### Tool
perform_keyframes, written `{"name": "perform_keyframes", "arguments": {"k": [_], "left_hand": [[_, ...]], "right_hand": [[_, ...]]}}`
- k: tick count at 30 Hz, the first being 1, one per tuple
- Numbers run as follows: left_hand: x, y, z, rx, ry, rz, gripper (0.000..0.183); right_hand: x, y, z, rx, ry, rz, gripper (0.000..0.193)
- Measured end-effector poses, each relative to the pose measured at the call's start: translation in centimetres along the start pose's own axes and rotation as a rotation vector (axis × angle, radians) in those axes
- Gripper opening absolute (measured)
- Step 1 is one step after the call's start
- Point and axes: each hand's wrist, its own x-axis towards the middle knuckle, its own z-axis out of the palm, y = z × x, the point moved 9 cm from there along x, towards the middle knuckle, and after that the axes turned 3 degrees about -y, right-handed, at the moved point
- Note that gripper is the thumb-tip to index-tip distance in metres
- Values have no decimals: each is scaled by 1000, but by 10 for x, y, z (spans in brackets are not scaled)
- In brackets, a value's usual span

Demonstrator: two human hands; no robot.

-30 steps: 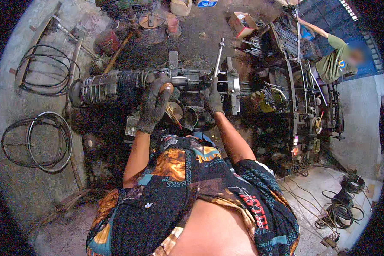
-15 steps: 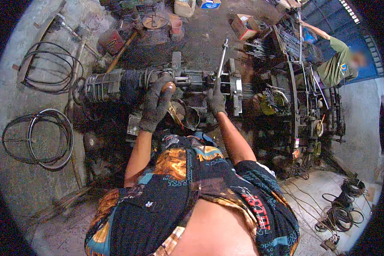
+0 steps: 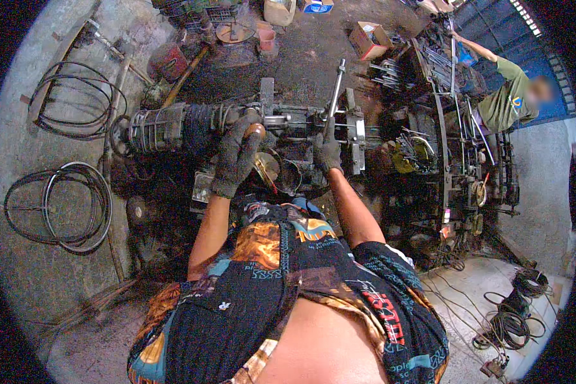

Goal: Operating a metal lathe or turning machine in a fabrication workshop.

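Note:
A dark, greasy bench machine point(image 3: 294, 110) lies across in front of me, with a ribbed motor-like cylinder point(image 3: 157, 130) at its left end. My left hand point(image 3: 234, 157), in a dark work glove, is closed at the machine's middle around a shiny brown rounded knob point(image 3: 256, 130). Just right of it shows a bright steel shaft point(image 3: 278, 120). My right hand point(image 3: 327, 152), gloved too, grips the lower end of a long steel lever point(image 3: 337, 89) that slants up and away. Between my forearms sit round containers point(image 3: 289, 177), one with a brush-like stick in it.
Black hose coils point(image 3: 77, 99) and more coiled loops point(image 3: 51, 208) lie on the left. A cardboard box point(image 3: 370, 40) stands ahead. On the right, a rack point(image 3: 443, 147) holds metal rods; another person point(image 3: 509, 96) reaches over it. Cables point(image 3: 512, 320) lie at lower right.
The steel shaft beside my left hand now looks smoother and brighter. The lever and my right hand sit very slightly further right; both grips are kept.

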Motion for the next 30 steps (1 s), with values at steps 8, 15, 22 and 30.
{"name": "perform_keyframes", "arguments": {"k": [8, 15, 22, 30], "left_hand": [[-6, -17, 1, -34, 21, 13, 37], [-8, -16, 1, -28, -16, -4, 39], [-12, -17, -1, -71, -7, -38, 38], [-12, -11, -4, -5, 40, 24, 38]], "right_hand": [[-1, 0, 0, 38, -71, 28, 81], [3, 7, 2, -89, -51, 45, 79], [0, 8, 1, -85, -83, 125, 76], [-1, 8, -1, -50, -10, 25, 76]]}}
